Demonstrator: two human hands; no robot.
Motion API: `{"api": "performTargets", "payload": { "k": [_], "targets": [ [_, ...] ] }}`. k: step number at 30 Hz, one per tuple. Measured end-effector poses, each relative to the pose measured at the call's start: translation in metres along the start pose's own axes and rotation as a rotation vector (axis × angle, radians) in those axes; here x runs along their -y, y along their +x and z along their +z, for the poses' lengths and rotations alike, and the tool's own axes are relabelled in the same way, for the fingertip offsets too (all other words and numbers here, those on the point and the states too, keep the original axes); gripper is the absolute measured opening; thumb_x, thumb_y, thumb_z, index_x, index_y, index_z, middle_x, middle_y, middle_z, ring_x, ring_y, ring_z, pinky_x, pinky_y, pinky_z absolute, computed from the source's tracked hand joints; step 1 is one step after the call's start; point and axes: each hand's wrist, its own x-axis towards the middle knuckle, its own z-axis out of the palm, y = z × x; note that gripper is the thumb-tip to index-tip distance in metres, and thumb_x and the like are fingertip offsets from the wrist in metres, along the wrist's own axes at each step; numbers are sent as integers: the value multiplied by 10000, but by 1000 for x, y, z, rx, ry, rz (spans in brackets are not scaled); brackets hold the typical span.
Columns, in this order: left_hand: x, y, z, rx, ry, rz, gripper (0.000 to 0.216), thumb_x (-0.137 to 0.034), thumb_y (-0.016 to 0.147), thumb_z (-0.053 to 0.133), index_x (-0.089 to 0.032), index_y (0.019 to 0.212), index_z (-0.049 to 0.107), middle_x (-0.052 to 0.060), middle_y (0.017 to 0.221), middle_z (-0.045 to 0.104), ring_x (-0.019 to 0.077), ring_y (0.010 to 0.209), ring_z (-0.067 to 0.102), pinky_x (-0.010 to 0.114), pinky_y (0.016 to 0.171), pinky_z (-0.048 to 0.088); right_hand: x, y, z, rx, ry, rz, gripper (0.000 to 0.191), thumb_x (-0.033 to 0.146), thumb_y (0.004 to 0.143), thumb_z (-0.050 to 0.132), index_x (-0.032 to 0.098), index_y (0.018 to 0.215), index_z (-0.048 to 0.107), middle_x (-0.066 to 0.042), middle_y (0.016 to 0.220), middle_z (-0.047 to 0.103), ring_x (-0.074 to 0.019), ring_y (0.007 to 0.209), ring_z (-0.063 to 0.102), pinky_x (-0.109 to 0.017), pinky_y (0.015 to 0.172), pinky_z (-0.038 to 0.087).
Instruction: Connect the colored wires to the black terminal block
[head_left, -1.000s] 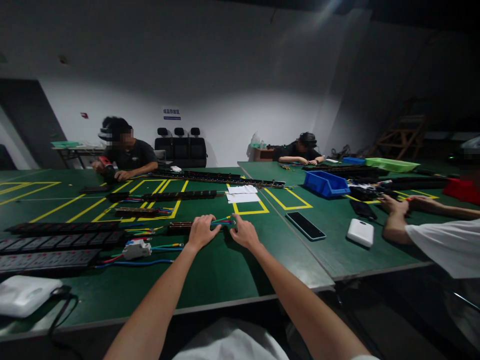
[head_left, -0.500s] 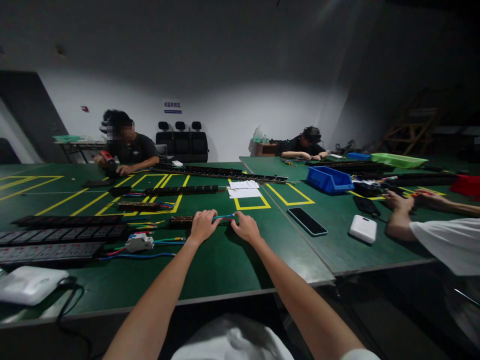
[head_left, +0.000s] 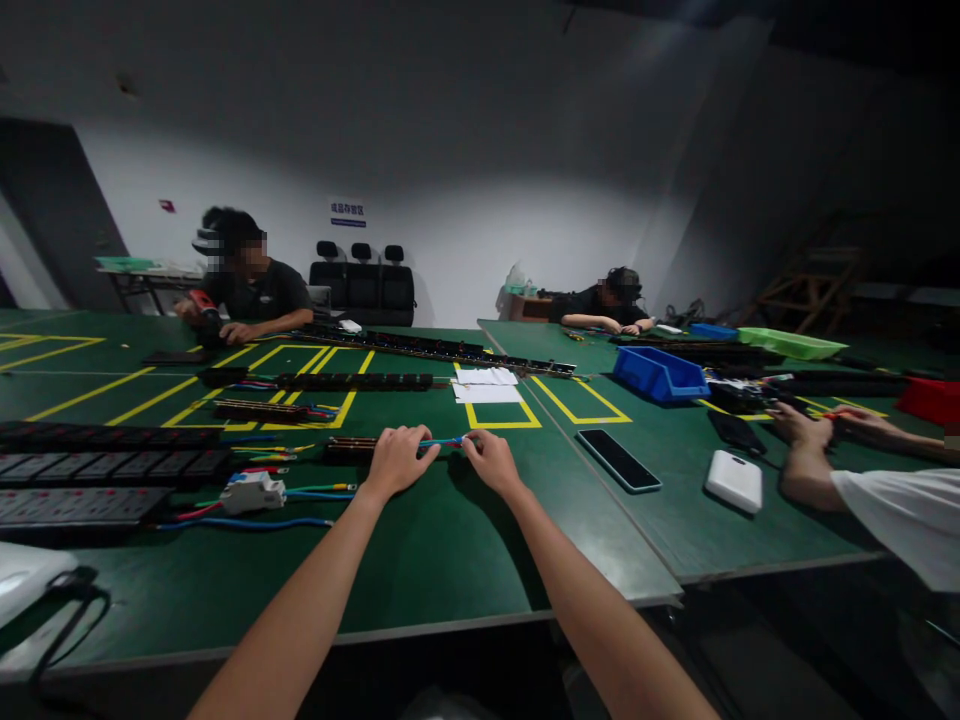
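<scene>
My left hand [head_left: 401, 460] is closed over the right end of a short black strip [head_left: 349, 451] with copper-coloured bars. From under its fingers, blue-green and red wires [head_left: 441, 442] run right. The fingertips of my right hand [head_left: 491, 460] pinch the far ends of these wires, where a blue tip shows. My palms hide the exact grip. To the left lie black socket strips [head_left: 112, 465] with coloured leads, one joined to a white breaker-like block [head_left: 253, 492]. Behind my left hand rests another strip with copper bars [head_left: 262, 411].
White papers [head_left: 486, 386] lie beyond my hands. Right of them are a phone [head_left: 618, 460], a white power bank [head_left: 734, 481] and a blue bin [head_left: 660, 375]. A co-worker's hands [head_left: 806, 430] work at the right; two other people sit across the green table [head_left: 442, 560].
My view has shifted slightly, moving the near socket strips left. My right hand has drawn a little away from my left, so more of the wires shows between them.
</scene>
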Motion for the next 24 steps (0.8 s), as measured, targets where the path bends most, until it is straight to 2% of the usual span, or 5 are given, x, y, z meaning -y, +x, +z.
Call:
{"api": "performTargets", "payload": {
  "k": [4,14,19,24],
  "targets": [
    [1,1,0,8,-13,-1,329,-463,985,417,-232,934,645,46,885,703,237,862,627,386,818,388,-3,1,2,-16,27,-7,345,455,949,496,190,829,682,11,576,583,-134,494,478,-252,508,262],
    [0,2,3,4,8,-4,356,-447,1011,374,-231,915,641,40,867,700,228,846,614,385,818,354,-5,3,2,-20,8,-9,485,489,982,431,194,637,602,-13,582,586,-137,538,495,-252,528,252],
    [-1,2,4,19,19,10,366,-443,1026,355,-232,954,645,42,897,705,227,863,614,374,804,342,-6,4,1,-57,5,28,453,442,982,419,195,665,629,-23,625,620,-149,587,534,-252,555,266],
    [-1,2,4,32,29,2,380,-431,1032,337,-229,953,649,43,893,706,220,846,612,375,806,343,-3,4,-1,-38,26,59,422,378,969,423,195,666,654,-29,641,641,-161,625,562,-246,568,283]
  ]
}}
